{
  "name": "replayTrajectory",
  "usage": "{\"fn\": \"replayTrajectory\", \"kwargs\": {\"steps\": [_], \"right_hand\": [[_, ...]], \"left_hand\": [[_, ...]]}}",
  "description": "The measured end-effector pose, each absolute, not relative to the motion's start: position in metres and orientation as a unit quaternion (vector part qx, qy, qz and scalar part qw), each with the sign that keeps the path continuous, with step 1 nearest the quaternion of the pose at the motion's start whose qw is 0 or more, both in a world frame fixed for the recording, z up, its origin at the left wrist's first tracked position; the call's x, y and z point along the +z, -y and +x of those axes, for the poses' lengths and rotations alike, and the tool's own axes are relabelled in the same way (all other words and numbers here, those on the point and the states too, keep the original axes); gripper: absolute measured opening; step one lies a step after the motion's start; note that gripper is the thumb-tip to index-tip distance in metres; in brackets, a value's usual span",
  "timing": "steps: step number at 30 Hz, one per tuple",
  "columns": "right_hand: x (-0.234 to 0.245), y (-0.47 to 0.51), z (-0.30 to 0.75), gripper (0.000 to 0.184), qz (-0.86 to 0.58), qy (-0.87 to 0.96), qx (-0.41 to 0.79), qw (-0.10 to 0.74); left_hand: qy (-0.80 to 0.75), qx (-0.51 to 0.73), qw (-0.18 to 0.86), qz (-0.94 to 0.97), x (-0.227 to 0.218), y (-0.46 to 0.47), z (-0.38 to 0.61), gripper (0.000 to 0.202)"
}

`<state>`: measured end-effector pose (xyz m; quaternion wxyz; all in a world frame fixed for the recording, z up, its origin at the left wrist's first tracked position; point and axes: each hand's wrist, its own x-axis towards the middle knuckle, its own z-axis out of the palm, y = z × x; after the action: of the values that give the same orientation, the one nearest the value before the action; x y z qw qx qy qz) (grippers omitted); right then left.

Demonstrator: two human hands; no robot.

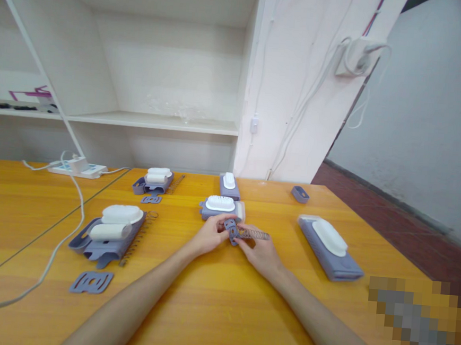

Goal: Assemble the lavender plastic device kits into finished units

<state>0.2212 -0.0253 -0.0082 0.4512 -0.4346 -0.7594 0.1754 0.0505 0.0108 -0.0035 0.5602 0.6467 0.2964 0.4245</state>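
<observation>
Both my hands meet at the middle of the yellow table. My left hand pinches a small flat purple plate. My right hand is closed on a thin metal coil spring, which sticks out to the right from the plate. Just behind my hands lies a purple case with a white ribbed top.
Left of me lie a pile of purple and white parts with a spring and a loose purple plate. More parts lie farther back. A long purple-and-white unit lies to the right. A white cable runs from a power strip.
</observation>
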Motion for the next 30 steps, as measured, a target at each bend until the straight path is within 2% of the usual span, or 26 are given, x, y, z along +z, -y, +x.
{"fn": "replayTrajectory", "kwargs": {"steps": [11,19,30], "right_hand": [[-0.014,0.022,0.224,0.023,-0.462,0.753,0.161,0.44],[-0.01,0.024,0.223,0.019,-0.474,0.75,0.157,0.434],[-0.014,0.013,0.226,0.025,-0.448,0.65,0.381,0.481]], "left_hand": [[-0.264,0.379,0.601,0.652,-0.004,-0.008,0.049,0.058],[-0.272,0.392,0.611,0.632,0.001,-0.009,0.049,0.057],[-0.266,0.42,0.627,0.6,-0.002,-0.016,0.047,0.061]]}}
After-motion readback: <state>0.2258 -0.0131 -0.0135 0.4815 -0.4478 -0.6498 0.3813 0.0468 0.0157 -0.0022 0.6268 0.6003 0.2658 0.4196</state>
